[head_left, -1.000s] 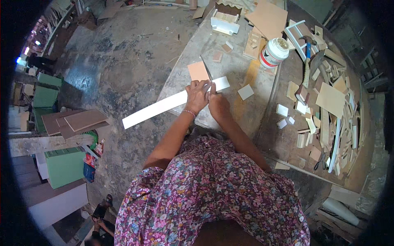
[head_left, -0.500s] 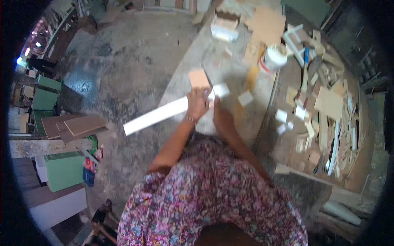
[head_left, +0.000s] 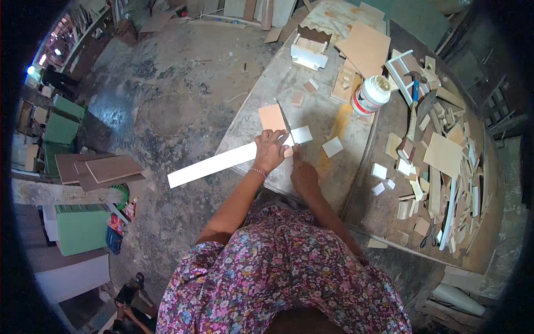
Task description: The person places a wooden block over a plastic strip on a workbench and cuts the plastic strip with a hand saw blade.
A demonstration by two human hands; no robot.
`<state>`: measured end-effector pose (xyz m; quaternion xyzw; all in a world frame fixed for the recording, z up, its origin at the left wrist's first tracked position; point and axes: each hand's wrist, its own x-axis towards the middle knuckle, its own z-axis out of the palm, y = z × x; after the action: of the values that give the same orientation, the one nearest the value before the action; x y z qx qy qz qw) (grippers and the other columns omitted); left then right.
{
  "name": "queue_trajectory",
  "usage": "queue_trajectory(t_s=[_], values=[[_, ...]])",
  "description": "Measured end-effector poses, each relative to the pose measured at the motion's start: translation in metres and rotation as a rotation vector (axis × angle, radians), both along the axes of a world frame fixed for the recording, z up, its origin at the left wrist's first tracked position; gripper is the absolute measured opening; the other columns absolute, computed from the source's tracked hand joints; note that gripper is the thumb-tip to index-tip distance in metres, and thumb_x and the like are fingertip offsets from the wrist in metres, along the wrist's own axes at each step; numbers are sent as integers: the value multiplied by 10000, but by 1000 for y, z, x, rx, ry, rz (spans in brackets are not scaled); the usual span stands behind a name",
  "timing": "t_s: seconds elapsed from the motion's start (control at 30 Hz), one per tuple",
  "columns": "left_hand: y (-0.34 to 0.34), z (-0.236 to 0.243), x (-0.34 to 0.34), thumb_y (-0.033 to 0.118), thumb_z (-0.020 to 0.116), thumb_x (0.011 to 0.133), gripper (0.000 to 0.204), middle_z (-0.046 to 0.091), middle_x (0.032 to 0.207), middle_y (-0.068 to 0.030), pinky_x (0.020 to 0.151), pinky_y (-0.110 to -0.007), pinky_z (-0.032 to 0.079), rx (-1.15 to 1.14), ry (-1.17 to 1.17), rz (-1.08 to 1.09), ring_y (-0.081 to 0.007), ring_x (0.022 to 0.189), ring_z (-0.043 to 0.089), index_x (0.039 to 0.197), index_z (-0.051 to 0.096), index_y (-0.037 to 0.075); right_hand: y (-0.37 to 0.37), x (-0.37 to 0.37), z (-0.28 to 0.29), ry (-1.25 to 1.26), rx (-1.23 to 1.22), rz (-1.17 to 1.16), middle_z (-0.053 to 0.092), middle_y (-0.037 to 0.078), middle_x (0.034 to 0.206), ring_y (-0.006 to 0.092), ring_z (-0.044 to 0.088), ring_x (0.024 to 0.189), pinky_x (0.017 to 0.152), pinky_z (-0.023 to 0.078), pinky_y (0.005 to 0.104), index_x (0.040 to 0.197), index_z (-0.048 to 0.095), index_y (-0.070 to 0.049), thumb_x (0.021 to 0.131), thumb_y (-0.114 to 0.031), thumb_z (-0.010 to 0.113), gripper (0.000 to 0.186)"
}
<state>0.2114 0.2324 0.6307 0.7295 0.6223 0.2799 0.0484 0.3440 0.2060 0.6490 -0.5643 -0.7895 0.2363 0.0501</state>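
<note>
Strip (head_left: 213,165) lies pressed beneath slightly spread left fingers (head_left: 271,137), right fingers (head_left: 297,156) curled around a blade (head_left: 287,123).

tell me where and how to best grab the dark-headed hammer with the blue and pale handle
The hammer is probably best gripped around the pale lower handle, coming from the person's near side with the right hand: the handle is long and slim and points toward the person, with the head at the far end.
</note>
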Motion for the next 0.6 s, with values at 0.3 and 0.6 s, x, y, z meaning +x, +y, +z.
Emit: queue_trajectory(t_s=[0.3, 0.6], values=[[-1, 5, 4, 192, 616, 675, 328, 514, 1022, 38, 755, -377, 298, -3, 0, 26, -202, 898, 417, 997, 591, 134, 12, -7, -16, 239, 287, -60, 556, 210, 622, 352, 561, 552, 492, 441, 446, 1299, 190, -28, 759, -64, 407, 583], [-1, 3, 5, 185, 614, 670, 335, 508, 1012, 36, 751, -377, 296, 14, 39, -3, -205, 897, 415, 1002, 586, 141, 31, -16, -4, 80, 111, -45, 562, 236, 729, 349, 577, 617, 535, 444, 464, 1263, 204, 12, 830, -131, 370, 485]])
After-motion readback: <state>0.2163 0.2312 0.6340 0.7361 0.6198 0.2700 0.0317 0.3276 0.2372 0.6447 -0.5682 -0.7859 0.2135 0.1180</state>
